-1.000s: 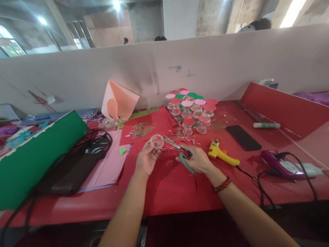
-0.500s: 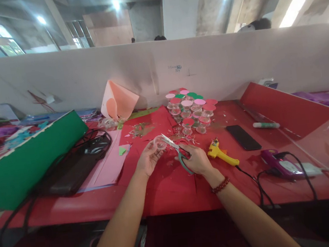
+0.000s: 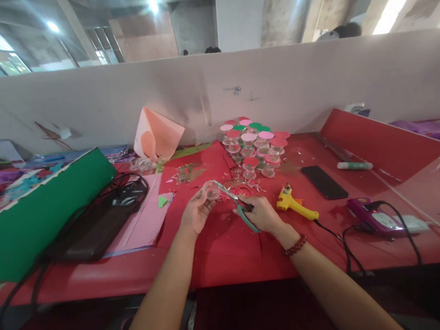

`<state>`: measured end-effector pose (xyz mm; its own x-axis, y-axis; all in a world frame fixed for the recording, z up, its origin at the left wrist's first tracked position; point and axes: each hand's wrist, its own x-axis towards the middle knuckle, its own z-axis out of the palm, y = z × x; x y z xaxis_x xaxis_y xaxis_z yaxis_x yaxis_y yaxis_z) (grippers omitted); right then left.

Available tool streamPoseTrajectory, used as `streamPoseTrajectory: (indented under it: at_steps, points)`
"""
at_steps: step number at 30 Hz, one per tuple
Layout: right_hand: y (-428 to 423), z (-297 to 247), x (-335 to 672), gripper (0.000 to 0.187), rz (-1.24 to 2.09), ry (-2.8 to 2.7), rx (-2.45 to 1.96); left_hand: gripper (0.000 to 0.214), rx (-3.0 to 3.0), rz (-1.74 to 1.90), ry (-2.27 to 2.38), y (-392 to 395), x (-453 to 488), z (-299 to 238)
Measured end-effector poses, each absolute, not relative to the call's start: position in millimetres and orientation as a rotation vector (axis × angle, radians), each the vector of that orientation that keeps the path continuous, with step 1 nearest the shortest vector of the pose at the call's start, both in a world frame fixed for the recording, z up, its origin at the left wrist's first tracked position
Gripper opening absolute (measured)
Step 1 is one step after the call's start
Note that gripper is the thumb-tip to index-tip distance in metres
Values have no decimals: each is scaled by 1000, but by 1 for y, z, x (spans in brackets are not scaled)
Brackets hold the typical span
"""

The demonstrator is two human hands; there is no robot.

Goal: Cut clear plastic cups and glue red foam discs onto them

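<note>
My left hand [image 3: 196,211] is closed on a small clear plastic cup [image 3: 210,190], holding it by its near left side. In my right hand [image 3: 262,214] are scissors [image 3: 245,216] with grey-green handles, my fingers in the loops. The blades point up and left and meet the cup's rim; they look nearly closed. Beyond my hands stands a cluster of clear cups with round paper discs [image 3: 249,138] in pink, red and green on top. Thin clippings [image 3: 252,185] lie between the cluster and the scissors.
A yellow glue gun [image 3: 296,205] lies right of my right hand, near a black phone [image 3: 324,182] and a purple power strip [image 3: 375,217] with cables. At left are a dark case [image 3: 100,226], pink paper sheets [image 3: 147,221] and a green board [image 3: 46,211]. A red board [image 3: 384,141] leans at right.
The scissor blades have come closer together at the cup's rim. The cup has shifted slightly left in my left hand. Other things on the table stay in place.
</note>
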<state>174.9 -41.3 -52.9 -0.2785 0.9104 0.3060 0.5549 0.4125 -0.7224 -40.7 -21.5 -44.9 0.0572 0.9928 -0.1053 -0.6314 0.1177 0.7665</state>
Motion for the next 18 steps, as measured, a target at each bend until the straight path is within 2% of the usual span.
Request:
streamPoseTrajectory:
  at_steps: [5, 12, 15, 18]
  points:
    - [-36, -51, 177, 41, 980, -1846, -1166, 26, 612, 1372, 725, -20, -41, -47]
    - [-40, -38, 182, 39, 1476, -1618, -1038, 22, 610, 1368, 703, -23, -37, -40]
    - [-41, -36, 182, 39, 1520, -1569, -1044, 17, 606, 1372, 713, -24, -36, -39]
    - [-38, -38, 182, 40, 1369, -1656, -1061, 13, 603, 1370, 746, -23, -35, -39]
